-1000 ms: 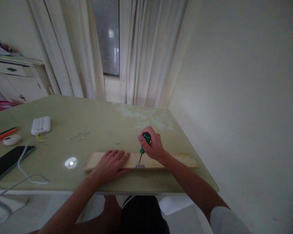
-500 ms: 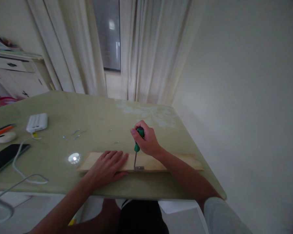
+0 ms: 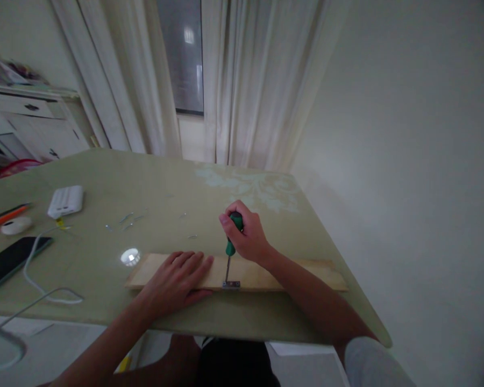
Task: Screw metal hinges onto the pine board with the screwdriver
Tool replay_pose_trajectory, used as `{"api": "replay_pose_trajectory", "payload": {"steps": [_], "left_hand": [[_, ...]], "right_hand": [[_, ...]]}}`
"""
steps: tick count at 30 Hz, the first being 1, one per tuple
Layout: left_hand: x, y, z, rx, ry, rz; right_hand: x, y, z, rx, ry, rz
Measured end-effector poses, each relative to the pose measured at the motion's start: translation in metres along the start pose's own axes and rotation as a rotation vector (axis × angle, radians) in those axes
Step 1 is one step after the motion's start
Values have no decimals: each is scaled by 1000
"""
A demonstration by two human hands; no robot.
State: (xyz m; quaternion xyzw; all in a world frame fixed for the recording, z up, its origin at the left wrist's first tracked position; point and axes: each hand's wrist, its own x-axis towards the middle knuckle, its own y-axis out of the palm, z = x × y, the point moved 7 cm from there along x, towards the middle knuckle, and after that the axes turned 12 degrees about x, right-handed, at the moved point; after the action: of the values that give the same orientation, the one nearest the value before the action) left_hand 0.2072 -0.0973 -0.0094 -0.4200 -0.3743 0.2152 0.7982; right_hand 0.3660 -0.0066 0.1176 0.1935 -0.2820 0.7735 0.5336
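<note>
A pale wooden board [image 3: 262, 274] lies lengthwise near the table's front edge. At its near edge sits a small metal hinge [image 3: 231, 285]. My right hand [image 3: 248, 231] is closed around the green and black handle of a screwdriver [image 3: 230, 247], whose shaft points down with its tip at the left end of the hinge. Flat on the board's left part rests my left hand [image 3: 181, 277], fingers spread out and thumb along the near edge. Any screw under the tip is too small to make out.
Several small screws [image 3: 127, 217] are scattered beyond the board on the table [image 3: 153, 183]. To the left are a white power bank [image 3: 65, 201] with a cable [image 3: 34, 269], a phone [image 3: 14, 263], a white earbud case [image 3: 16, 225] and an orange pen [image 3: 6, 216]. A wall [image 3: 407, 161] stands at the right.
The view has shifted slightly. My right hand still holds the screwdriver on the hinge, and my left hand stays on the board.
</note>
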Motion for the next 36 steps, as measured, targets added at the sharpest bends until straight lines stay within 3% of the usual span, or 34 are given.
{"api": "replay_pose_trajectory", "payload": {"steps": [7, 12, 27, 36], "left_hand": [[-5, 5, 1, -12, -12, 16], [-3, 1, 2, -17, -11, -11], [-2, 1, 4, -60, -29, 5], [-2, 1, 2, -34, -24, 2]], "right_hand": [[-1, -6, 6, 38, -23, -37], [-5, -1, 13, -28, -81, 11], [-9, 1, 11, -38, -49, 18], [3, -11, 22, -258, 55, 298]]}}
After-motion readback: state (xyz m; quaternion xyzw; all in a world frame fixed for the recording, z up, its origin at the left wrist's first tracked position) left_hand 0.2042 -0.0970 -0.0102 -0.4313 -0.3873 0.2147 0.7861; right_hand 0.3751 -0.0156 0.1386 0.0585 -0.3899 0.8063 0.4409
